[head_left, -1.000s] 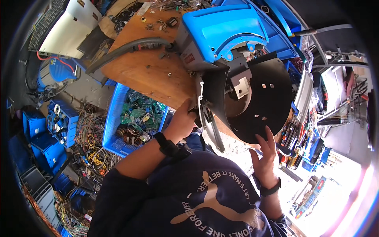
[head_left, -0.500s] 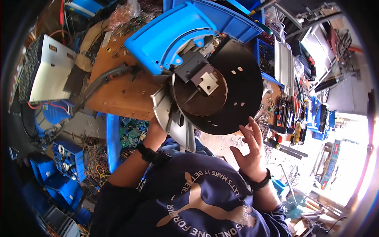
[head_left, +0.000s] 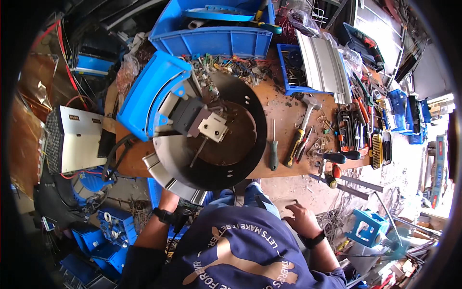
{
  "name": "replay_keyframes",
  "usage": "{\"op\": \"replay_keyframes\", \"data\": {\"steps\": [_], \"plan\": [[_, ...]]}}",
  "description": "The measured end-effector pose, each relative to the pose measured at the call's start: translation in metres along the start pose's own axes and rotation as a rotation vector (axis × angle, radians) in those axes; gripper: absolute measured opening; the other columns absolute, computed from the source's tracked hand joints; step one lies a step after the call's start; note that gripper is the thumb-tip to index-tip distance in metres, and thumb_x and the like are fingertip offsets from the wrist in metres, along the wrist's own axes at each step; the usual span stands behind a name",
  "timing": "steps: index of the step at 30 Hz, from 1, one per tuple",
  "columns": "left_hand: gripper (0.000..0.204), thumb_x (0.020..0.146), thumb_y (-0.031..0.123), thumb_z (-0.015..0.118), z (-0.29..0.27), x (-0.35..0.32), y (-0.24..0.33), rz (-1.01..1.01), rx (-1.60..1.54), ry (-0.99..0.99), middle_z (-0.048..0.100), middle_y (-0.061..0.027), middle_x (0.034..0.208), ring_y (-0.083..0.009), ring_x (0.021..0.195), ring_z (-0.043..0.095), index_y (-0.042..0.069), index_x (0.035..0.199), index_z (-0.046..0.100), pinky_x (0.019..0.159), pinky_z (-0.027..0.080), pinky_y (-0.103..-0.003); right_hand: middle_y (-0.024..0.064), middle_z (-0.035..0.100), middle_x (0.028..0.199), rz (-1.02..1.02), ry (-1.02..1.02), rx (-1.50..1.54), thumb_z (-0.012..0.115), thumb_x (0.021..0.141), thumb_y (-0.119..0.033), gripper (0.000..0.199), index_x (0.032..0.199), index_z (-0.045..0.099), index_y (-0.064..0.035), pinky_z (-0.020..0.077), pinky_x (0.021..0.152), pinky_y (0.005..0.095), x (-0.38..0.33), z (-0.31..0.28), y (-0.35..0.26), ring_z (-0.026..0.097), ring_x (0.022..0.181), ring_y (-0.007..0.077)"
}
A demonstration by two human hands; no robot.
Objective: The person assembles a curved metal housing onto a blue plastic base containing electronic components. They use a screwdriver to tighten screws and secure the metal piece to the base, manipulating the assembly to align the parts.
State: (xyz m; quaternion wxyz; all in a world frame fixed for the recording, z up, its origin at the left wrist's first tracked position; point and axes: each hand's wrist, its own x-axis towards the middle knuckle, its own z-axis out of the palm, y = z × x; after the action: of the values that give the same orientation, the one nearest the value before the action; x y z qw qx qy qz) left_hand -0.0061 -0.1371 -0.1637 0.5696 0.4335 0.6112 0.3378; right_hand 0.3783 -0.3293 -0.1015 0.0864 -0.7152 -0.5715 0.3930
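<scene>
A large assembly with a blue plastic housing and a round black metal ring is held up in front of me, above the workbench. Attached to its middle are a dark block and a pale metal bracket with two holes. My left hand grips the assembly's silvery metal edge at the lower left; the fingertips are hidden beneath it. Off to the right of my lap, my right hand is empty, its fingers loosely bent and apart.
On the wooden bench lie a screwdriver, a hammer and several hand tools. Small scraps are heaped before a blue crate. A pale metal box stands at left, a blue stool at lower right.
The assembly has shifted left and down in view, with my left hand still at its edge. My right hand has moved away from the black ring and dropped lower. More of the bench shows.
</scene>
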Motion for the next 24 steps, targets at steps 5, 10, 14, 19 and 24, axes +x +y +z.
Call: {"op": "replay_keyframes", "data": {"steps": [5, 10, 14, 19, 24], "plan": [[0.033, 0.089, 0.017, 0.055, -0.007, 0.004, -0.007, -0.059, 0.03, 0.023, 0.056, -0.0076, 0.112, -0.0166, 0.103, 0.053, 0.001, 0.118, 0.051, 0.085, 0.045, -0.031, 0.0162, 0.065, 0.092, 0.2, -0.056, 0.132, 0.068, 0.074, -0.02, 0.029, 0.096, 0.065, -0.0024, 0.0505, 0.075, 0.0385, -0.026, 0.048, 0.095, 0.064, 0.083, 0.0321], [0.035, 0.089, 0.018, 0.056, -0.015, -0.001, -0.003, -0.181, 0.007, 0.06, 0.056, -0.0084, 0.114, -0.0178, 0.105, 0.054, 0.001, 0.12, 0.05, 0.087, 0.045, -0.032, 0.0173, 0.066, 0.095, 0.532, -0.328, 0.089, 0.067, 0.072, -0.032, 0.035, 0.096, 0.068, -0.0064, 0.0484, 0.084, 0.0401, -0.067, 0.098, 0.187, 0.062, 0.093, 0.0337], [0.038, 0.088, 0.018, 0.057, -0.022, -0.009, -0.007, -0.281, -0.097, 0.096, 0.056, -0.0091, 0.116, -0.0188, 0.106, 0.054, 0.001, 0.121, 0.049, 0.089, 0.045, -0.032, 0.0152, 0.067, 0.091, 0.412, -0.571, 0.094, 0.063, 0.076, -0.029, 0.029, 0.094, 0.068, -0.0073, 0.0511, 0.078, 0.0372, -0.102, 0.124, 0.24, 0.064, 0.09, 0.0278], [0.041, 0.087, 0.019, 0.058, -0.036, -0.01, -0.013, -0.452, -0.618, 0.114, 0.055, -0.0099, 0.118, -0.0201, 0.107, 0.054, 0.002, 0.123, 0.048, 0.091, 0.044, -0.033, 0.0108, 0.067, 0.085, -0.09, -0.69, -0.206, 0.056, 0.08, -0.021, 0.022, 0.092, 0.067, -0.0069, 0.0538, 0.064, 0.0318, -0.088, 0.12, 0.266, 0.066, 0.074, 0.0223], [0.039, 0.082, 0.022, 0.062, -0.038, -0.039, 0.024, 0.119, 0.456, 0.0, 0.062, -0.0126, 0.111, -0.0244, 0.101, 0.059, 0.002, 0.114, 0.056, 0.088, 0.046, -0.036, 0.0112, 0.066, 0.081, 0.524, -0.508, 0.619, 0.054, 0.078, -0.018, 0.021, 0.091, 0.067, -0.0064, 0.0532, 0.055, 0.0315, -0.083, 0.148, 0.302, 0.065, 0.062, 0.0202]]}}
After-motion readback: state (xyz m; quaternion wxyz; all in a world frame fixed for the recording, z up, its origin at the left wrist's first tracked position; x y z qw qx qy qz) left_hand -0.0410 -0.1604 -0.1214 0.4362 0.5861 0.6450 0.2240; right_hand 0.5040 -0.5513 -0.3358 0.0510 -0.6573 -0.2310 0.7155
